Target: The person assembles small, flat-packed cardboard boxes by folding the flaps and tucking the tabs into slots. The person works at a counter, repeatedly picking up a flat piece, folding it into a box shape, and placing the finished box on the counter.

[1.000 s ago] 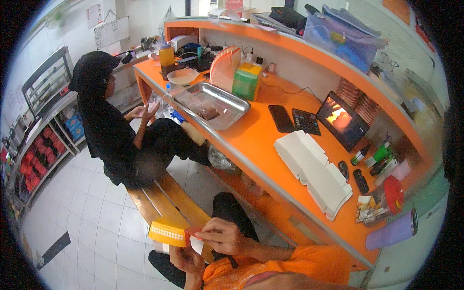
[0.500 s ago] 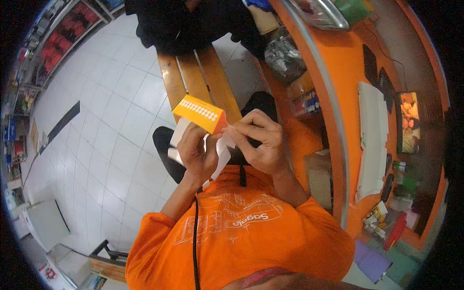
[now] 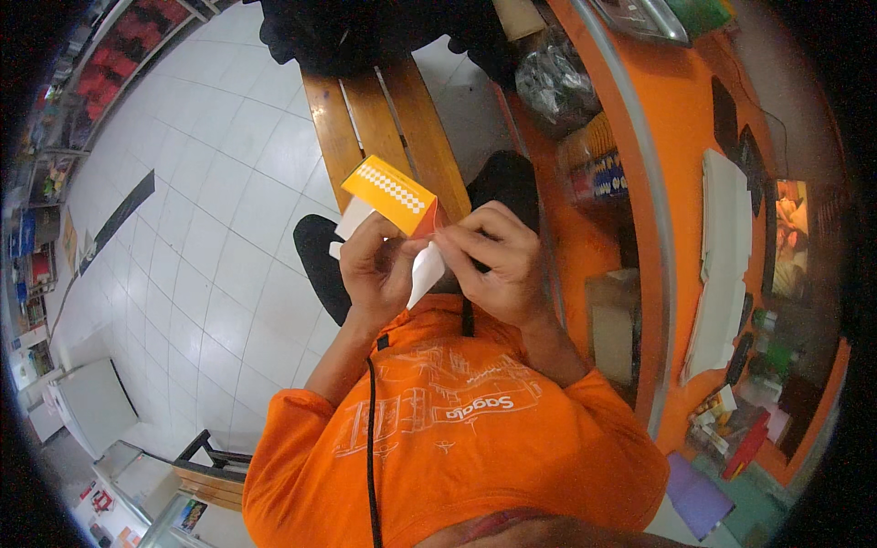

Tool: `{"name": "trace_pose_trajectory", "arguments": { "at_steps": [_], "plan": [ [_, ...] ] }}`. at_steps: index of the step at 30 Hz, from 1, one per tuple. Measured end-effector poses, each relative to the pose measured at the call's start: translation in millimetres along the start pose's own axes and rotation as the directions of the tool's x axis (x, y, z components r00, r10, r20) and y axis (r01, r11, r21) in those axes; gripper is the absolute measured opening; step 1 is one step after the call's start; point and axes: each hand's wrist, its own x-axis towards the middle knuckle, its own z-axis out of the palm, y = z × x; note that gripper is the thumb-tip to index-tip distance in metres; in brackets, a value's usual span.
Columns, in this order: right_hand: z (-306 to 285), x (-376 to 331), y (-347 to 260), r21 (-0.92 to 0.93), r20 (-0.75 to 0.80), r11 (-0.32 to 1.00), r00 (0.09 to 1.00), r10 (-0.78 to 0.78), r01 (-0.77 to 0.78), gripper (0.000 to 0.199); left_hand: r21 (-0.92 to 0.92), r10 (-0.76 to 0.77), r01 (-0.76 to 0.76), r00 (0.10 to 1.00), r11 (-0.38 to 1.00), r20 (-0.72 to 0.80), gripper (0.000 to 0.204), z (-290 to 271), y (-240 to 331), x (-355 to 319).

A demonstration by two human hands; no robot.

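A folded card carton [image 3: 391, 194], yellow with a white dotted pattern and a reddish end, is held up in front of my body. My left hand [image 3: 376, 269] grips it from below, the thumb toward its near side. White flaps of the card [image 3: 426, 272] stick out beneath and between the hands. At the reddish end, my right hand [image 3: 498, 260] is closed, thumb and fingertips pinching the edge of the card. The exact spot under the right fingertips is partly hidden.
Beyond the carton stretches a slatted wooden bench [image 3: 402, 119] with black cloth [image 3: 365, 36] at its far end. To the right runs an orange counter [image 3: 671, 183] with a stack of white sheets [image 3: 726, 265] and a lit screen [image 3: 793, 237]. Pale tiles [image 3: 219, 201] cover the floor at left.
The white flaps below the carton have shifted; less of them shows on the left and one points down between the hands. Both hands keep their hold while the whole view has shifted slightly.
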Motion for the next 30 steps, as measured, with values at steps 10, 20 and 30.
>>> {"name": "trace_pose_trajectory", "arguments": {
  "at_steps": [10,20,30],
  "plan": [
    [5,-6,2,0.114,-0.073,0.979,0.981,0.180,-0.171,0.009,-0.145,-0.257,0.267,0.963,0.953,0.080,0.008,6,1,-5],
    [8,-6,2,0.025,-0.069,0.989,0.987,0.144,-0.143,0.010,0.043,-0.089,0.088,0.996,0.995,0.031,0.009,7,-1,0],
    [6,-6,3,0.047,-0.017,0.993,0.994,0.106,-0.105,0.008,-0.191,-0.174,0.178,0.984,0.965,0.038,0.015,3,-5,-5]
  ]
}}
